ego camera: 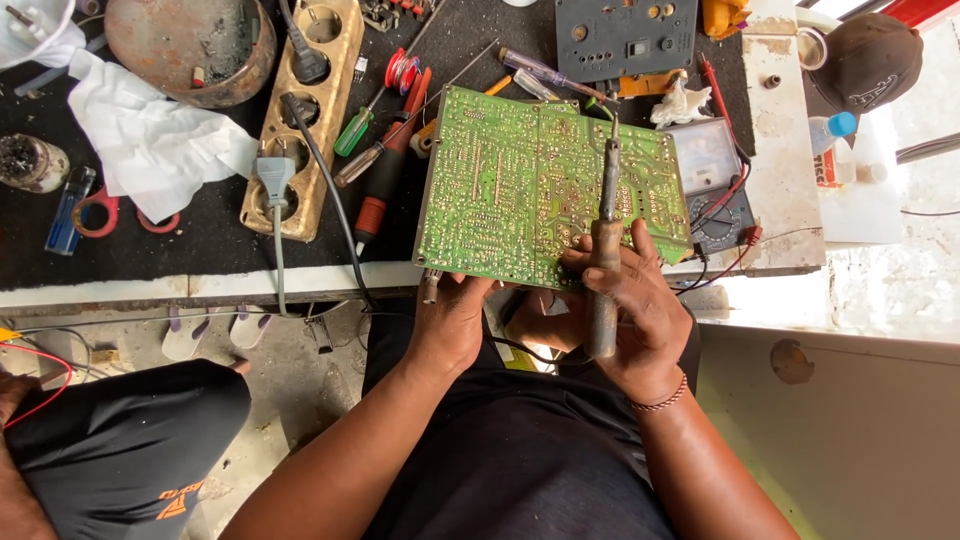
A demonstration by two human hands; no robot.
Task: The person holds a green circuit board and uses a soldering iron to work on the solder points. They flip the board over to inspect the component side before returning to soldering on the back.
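Note:
A large green circuit board with its solder side up leans over the near edge of the workbench. My left hand grips its lower edge from beneath. My right hand holds the board's lower right corner with the fingertips and also clasps a soldering iron by its brown handle. The iron's metal shaft lies across the board, tip pointing away from me toward the board's top right.
A black mat covers the bench, with a wooden power strip, screwdrivers, white cloth, a round rusty pan, a multimeter and a black panel. Another person's knee is at lower left.

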